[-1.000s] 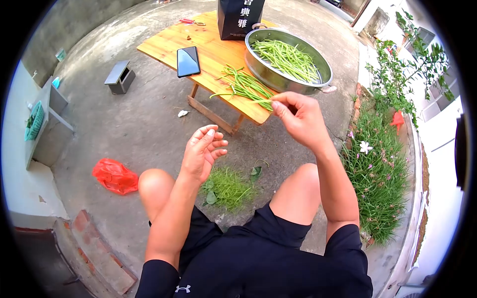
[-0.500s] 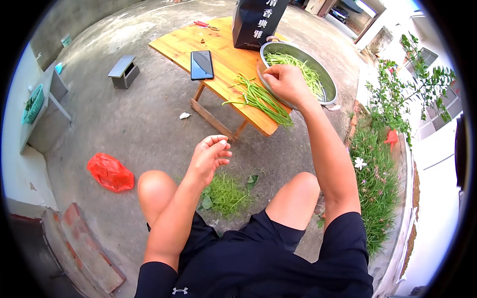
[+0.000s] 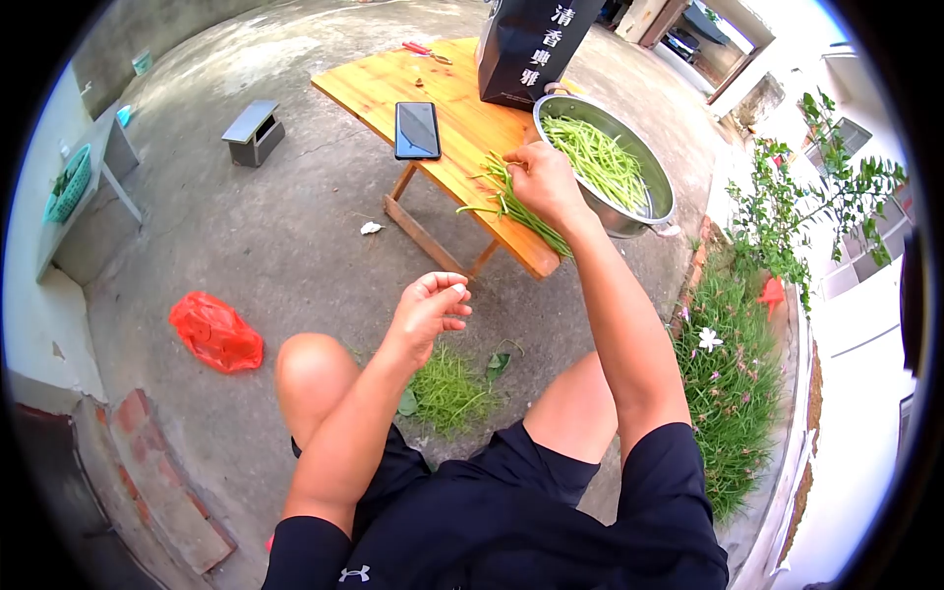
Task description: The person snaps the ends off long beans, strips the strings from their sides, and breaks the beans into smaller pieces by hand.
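Note:
My right hand [image 3: 544,181] is over the pile of long green stems [image 3: 511,202] on the wooden table [image 3: 457,79], its thumb and fingers pinched together at the stems. What it grips is too small to make out. Beside it stands a round metal pan [image 3: 661,182] holding many green pieces [image 3: 600,162]. My left hand [image 3: 429,310] hangs above the ground in front of the table, fingers curled and slightly apart, with nothing visible in it. Below it, a heap of thin green scraps [image 3: 452,391] lies on the concrete between my knees.
On the table are a phone [image 3: 417,131], a black bag [image 3: 531,54] and red-handled scissors [image 3: 427,52]. A red plastic bag [image 3: 216,332] and a small grey stool [image 3: 253,133] stand on the ground at left. Plants [image 3: 733,393] grow along the right side.
My right hand moved from the near end of the stems to the pan's edge, then back left onto the stems. My left hand stays low. The view has shifted slightly.

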A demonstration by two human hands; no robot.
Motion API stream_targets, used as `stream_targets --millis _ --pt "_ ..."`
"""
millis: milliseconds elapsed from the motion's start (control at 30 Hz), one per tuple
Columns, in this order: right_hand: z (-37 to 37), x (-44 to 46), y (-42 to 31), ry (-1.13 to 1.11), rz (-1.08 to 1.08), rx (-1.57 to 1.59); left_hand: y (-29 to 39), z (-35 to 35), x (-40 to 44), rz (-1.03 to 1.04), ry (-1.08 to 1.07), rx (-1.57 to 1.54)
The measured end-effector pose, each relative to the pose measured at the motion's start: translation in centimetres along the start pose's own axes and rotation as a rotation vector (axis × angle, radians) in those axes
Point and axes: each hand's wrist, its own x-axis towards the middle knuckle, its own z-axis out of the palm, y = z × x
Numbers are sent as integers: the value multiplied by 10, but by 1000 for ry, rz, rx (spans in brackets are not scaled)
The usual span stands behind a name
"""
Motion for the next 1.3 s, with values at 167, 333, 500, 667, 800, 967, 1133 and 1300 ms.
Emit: stream_targets --millis 167,333,500,667,800,967,1133,1300 --pt "22 43 3 -337 100 -281 -7 2 4 -8 21 37" --pt "26 63 -5 -495 221 -402 -2 0 2 -3 15 22" --pt "27 74 -1 -571 254 -422 0 -2 2 8 12 8" --pt "27 83 1 -464 327 -353 2 0 0 16 16 7" --pt "28 91 9 -220 621 144 3 0 -1 21 16 3" --pt "26 105 7 326 376 517 2 0 -1 19 29 -2" --pt "-33 95 -42 526 169 1097 2 -5 2 47 69 -13" --pt "-66 23 -66 438 35 1544 3 -4 3 177 209 -56"
